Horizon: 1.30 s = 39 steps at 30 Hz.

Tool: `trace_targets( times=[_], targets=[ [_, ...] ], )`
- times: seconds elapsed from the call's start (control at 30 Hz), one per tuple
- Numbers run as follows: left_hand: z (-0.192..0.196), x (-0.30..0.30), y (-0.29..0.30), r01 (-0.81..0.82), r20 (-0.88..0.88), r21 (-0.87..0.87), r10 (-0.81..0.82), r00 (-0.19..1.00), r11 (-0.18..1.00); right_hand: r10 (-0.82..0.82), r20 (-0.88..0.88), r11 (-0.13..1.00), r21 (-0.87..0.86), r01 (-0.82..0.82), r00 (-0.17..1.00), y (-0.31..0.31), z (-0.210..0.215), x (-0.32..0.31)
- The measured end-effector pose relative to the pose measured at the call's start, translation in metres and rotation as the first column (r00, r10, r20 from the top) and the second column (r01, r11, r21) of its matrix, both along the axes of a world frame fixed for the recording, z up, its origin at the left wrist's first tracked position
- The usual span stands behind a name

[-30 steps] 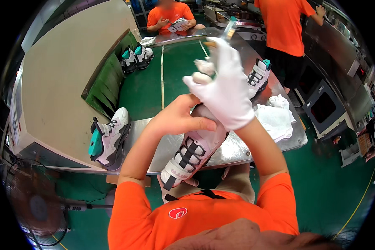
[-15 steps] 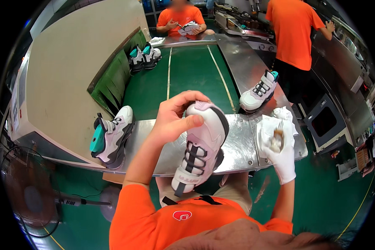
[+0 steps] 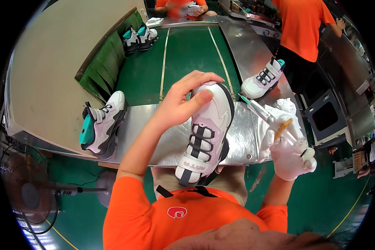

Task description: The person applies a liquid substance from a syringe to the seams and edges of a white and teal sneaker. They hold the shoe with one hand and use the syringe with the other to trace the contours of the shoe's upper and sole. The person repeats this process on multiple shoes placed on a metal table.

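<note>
A white and pale pink sneaker with black laces and a strap stands toe-up over the table's near edge. My left hand, bare, is closed around its toe, thumb on the upper. To the right, my right hand wears a white glove and is shut on a clear syringe with a teal tip. The tip points up and left, close to the sneaker's side but apart from it. A brownish patch shows by the glove's fingers; I cannot make out what it is. White cloth or paper lies beneath this hand.
Similar sneakers stand at left, at right and as a pair on the green conveyor belt. The metal table edge runs before me. A fan stands at lower left. Two people in orange work beyond.
My right hand has risen from the white cloth with the syringe, its tip now toward the sneaker. The sneaker in my left hand has turned slightly and shifted to the right.
</note>
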<state>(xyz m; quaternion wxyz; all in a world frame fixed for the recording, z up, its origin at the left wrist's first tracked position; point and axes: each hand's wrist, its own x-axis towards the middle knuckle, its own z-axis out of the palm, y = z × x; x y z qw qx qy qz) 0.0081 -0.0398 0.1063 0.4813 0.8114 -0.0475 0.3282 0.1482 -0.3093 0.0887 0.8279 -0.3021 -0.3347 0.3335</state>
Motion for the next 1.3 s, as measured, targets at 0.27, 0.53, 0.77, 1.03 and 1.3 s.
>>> trace_targets(
  times=[0.27, 0.53, 0.77, 1.03, 1.3],
  targets=[
    [0.004, 0.004, 0.000, 0.002, 0.003, 0.045, -0.002, 1.000, 0.999, 0.155, 0.014, 0.985, 0.071, -0.156, 0.988, 0.024, 0.006, 0.007],
    [0.009, 0.002, 0.001, 0.012, -0.038, 0.093, -0.009, 0.999, 0.996, 0.196, 0.033, 0.978, 0.064, -0.197, 0.980, 0.029, 0.007, 0.013],
    [-0.008, 0.000, 0.012, -0.010, 0.024, -0.090, 0.013, 1.000, 0.996, 0.206, 0.023, 0.978, -0.023, -0.205, 0.978, 0.034, 0.003, 0.015],
    [-0.023, -0.013, 0.029, -0.077, 0.020, -0.272, 0.085, 0.996, 0.959, 0.379, 0.018, 0.925, -0.003, -0.379, 0.925, 0.074, -0.011, 0.010],
    [-0.056, -0.007, 0.055, -0.210, 0.019, -0.378, 0.235, 0.972, 0.902, 0.277, -0.098, 0.924, -0.247, -0.293, 0.956, 0.090, -0.023, 0.002]
  ],
)
